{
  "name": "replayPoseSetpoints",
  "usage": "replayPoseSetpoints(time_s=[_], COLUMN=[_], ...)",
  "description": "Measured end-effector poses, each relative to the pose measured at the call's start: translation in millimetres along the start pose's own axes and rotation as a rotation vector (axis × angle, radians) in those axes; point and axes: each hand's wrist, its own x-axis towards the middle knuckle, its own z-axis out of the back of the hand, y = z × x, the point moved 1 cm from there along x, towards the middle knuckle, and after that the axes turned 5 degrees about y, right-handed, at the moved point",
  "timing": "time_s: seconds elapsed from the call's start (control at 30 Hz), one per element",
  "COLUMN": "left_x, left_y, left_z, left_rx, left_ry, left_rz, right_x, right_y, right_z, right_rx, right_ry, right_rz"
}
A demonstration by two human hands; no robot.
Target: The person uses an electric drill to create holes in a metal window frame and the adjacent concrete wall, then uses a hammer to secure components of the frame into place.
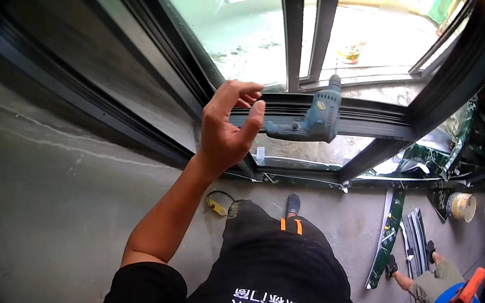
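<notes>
My left hand (227, 127) is raised in front of the dark window frame, its thumb and curled fingers apart with nothing visible between them. Just right of the fingertips, a blue power drill (320, 116) lies on the frame's horizontal rail (375, 119). The drill's chuck points away from me, and its handle reaches toward my hand; a gap shows between thumb and handle. Part of the handle end is hidden behind the hand. My right hand is out of view.
Dark frame uprights (297, 24) and glass stand ahead. A yellow tool (217, 207) lies on the concrete floor near my leg. At right are green-wrapped strips (387, 236), metal profiles (415, 229), a bucket (461, 206), and another person (441, 285) with an orange-red object.
</notes>
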Motion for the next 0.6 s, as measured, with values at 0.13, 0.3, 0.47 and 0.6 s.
replayPoseSetpoints(time_s=[0.13, 0.3, 0.47, 0.6], left_x=[6, -60, -62, -2], left_y=[-35, -72, -24, -7], left_z=[7, -7, 108, 229], left_rx=[-0.509, -1.165, -0.995, -0.777], left_ry=[0.306, 0.571, 0.364, 0.125], left_rz=[0.209, 0.647, 0.425, 0.190], right_x=[54, 91, 106, 163], right_y=[160, 475, 604, 634], right_z=[23, 87, 121, 151], right_rx=[0.377, 0.650, 0.521, 0.515], right_ry=[0.252, 0.518, 0.427, 0.205], right_rz=[0.128, 0.897, 1.148, 1.113])
